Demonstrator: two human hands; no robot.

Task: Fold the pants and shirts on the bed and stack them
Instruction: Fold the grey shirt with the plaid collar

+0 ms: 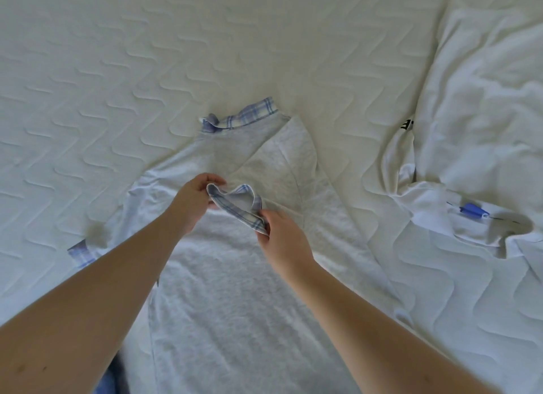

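Note:
A light grey shirt [235, 290] with blue plaid collar and cuffs lies flat on the bed, collar [249, 115] at the far end. Its right sleeve is folded in across the chest. My left hand [192, 201] and my right hand [282, 237] both pinch the plaid cuff [238, 205] of that sleeve, lifted slightly above the shirt's middle. The other sleeve stretches to the left, its plaid cuff [80, 254] showing beside my left forearm.
A crumpled white garment [476, 129] with a blue tag [473, 210] and black lettering lies at the right. The quilted white mattress [147, 55] spreads behind and to the left. Something blue [104, 382] peeks out at the lower left edge.

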